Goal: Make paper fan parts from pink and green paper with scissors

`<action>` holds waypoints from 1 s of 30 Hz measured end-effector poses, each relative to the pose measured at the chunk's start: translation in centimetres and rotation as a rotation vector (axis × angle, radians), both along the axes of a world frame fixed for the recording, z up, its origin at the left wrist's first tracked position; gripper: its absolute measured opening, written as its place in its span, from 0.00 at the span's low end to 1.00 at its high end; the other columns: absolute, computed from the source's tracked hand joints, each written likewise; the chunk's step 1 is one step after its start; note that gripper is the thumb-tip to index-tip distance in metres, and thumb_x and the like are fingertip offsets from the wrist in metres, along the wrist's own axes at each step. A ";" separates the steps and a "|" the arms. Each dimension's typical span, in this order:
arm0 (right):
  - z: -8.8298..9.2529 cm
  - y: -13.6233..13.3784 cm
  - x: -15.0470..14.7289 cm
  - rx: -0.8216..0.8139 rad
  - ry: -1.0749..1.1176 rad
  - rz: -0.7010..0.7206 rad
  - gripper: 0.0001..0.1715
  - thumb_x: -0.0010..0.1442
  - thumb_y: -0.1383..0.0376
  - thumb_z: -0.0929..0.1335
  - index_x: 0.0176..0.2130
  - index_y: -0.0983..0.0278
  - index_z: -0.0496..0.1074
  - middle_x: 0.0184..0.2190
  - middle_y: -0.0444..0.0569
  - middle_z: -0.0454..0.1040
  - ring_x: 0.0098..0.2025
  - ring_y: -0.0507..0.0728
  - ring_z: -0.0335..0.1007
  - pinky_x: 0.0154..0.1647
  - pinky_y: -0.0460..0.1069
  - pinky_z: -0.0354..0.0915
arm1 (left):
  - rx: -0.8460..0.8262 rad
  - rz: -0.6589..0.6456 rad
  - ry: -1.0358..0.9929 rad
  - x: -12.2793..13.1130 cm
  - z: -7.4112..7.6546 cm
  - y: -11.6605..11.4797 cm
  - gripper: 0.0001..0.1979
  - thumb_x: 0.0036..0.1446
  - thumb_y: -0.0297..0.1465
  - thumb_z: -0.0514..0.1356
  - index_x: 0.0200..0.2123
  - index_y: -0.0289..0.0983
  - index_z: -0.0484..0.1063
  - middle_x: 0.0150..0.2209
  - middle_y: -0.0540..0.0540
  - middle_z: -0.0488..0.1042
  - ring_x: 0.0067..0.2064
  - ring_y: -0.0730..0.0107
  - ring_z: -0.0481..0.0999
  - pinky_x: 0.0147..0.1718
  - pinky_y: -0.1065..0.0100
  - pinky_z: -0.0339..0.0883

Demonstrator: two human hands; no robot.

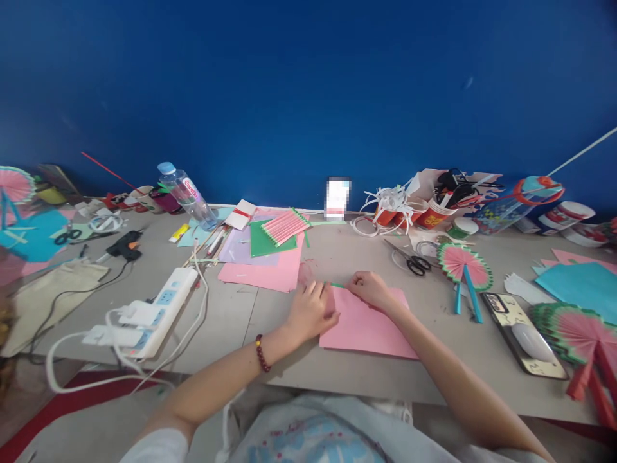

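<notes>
A pink paper sheet [369, 326] lies at the table's front edge, with a thin green strip [337, 285] along its far edge. My left hand [314, 310] rests on the sheet's far left corner, its fingers bent; whether it pinches anything is hidden. At the far edge, right of the strip's visible part, my right hand [369, 289] has its fingers closed on the paper's edge; the fingertips are small in view. Beyond my hands, a pleated pink and green paper [285, 227] sits on a green sheet [258, 241], over lilac and pink sheets.
A white power strip [166, 312] with cables lies left. Behind it leans a water bottle [193, 199]. Black-handled scissors [417, 264], a round paper fan [465, 265] and a phone [511, 321] bearing a mouse [533, 342] are at right. Cups [436, 213] stand by the wall.
</notes>
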State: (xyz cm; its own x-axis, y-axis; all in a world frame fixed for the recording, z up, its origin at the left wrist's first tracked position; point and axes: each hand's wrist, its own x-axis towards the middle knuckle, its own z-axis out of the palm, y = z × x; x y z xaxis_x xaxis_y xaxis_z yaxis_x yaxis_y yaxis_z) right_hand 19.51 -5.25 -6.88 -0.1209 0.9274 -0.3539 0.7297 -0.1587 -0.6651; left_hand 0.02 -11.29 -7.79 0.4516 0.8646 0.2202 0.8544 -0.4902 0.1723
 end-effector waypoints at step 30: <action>0.8 -0.1 0.8 -0.034 0.128 0.043 0.12 0.50 0.57 0.69 0.24 0.63 0.67 0.13 0.37 0.62 0.12 0.47 0.54 0.13 0.43 0.50 | 0.178 -0.242 0.031 4.1 -1.8 -1.1 0.14 0.61 0.29 0.50 0.46 0.32 0.70 0.40 0.38 0.71 0.43 0.58 0.68 0.37 0.60 0.65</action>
State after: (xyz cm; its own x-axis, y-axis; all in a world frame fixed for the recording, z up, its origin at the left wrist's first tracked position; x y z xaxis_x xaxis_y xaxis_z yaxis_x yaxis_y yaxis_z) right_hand 20.35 -5.33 -6.06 -0.2067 0.9082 -0.3640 0.6457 -0.1529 -0.7481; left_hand 4.12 -12.42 -9.55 0.6489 0.6799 0.3414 0.7125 -0.7005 0.0406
